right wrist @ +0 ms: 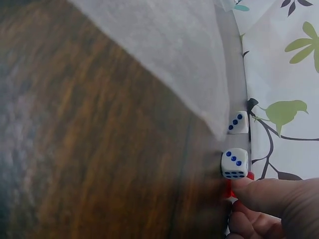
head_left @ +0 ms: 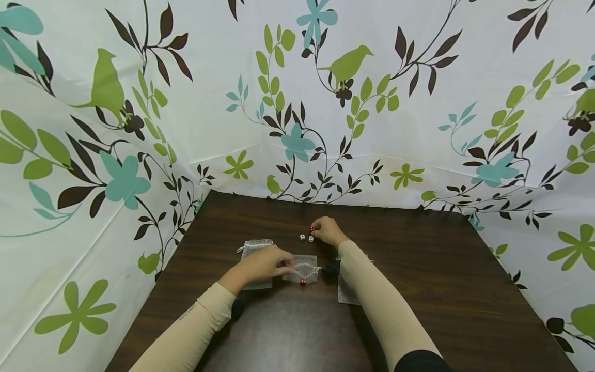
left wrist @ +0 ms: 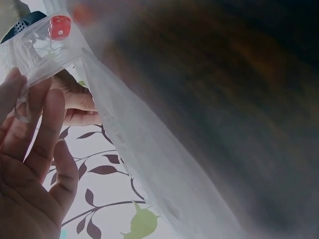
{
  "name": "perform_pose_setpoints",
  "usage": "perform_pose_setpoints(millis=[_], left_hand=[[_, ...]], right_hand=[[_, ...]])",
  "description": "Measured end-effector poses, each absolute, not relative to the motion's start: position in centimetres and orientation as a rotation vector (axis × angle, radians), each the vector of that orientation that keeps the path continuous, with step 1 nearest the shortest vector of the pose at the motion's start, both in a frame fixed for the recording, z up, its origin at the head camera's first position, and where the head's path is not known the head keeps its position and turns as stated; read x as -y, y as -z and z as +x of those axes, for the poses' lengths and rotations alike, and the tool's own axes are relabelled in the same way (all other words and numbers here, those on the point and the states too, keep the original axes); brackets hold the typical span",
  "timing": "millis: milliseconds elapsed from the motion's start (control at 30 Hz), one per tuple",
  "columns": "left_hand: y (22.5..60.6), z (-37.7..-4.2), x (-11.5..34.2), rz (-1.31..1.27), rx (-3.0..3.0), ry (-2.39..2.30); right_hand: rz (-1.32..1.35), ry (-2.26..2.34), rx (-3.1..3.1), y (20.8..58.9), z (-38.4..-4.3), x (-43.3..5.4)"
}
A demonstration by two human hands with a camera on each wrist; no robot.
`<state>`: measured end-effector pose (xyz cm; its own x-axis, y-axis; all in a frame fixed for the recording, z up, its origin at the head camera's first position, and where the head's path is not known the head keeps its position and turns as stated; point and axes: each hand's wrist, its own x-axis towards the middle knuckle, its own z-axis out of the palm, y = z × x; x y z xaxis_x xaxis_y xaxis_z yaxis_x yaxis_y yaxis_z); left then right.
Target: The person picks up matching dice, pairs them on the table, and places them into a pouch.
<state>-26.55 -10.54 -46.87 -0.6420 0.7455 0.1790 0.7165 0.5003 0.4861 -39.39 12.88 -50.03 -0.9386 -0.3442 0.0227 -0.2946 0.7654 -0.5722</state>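
Note:
In the head view my left hand (head_left: 265,264) pinches the edge of a sheer white drawstring pouch (head_left: 299,260) lying mid-table. A red die (head_left: 303,281) sits at that pouch's near side; in the left wrist view the die (left wrist: 60,27) shows against the sheer fabric, and I cannot tell whether it is inside. Farther back, my right hand (head_left: 329,232) pinches another red die (head_left: 312,229) between thumb and fingers. Beside it stand two white dice (head_left: 302,237) with blue pips; in the right wrist view the nearer white die (right wrist: 234,163) partly covers the red one.
A second sheer pouch (head_left: 256,246) lies partly under my left hand and wrist. A third pouch (head_left: 347,293) is partly hidden by my right forearm. The dark wooden table (head_left: 418,268) ends at a wall of white leaf-and-bird patterned cloth (head_left: 409,129).

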Motion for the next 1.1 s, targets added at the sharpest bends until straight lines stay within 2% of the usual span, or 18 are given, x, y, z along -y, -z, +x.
perform_pose_setpoints(millis=[533, 1100], left_hand=[[46.8, -26.4, 10.7, 1.304, -2.679, -0.832], [46.6, -26.4, 11.0, 1.298, -2.712, -0.798]], right_hand=[[-0.526, 0.893, -2.864, 49.8, -39.2, -13.1], [-0.54, 0.885, -2.874, 47.3, -38.0, -14.3]])
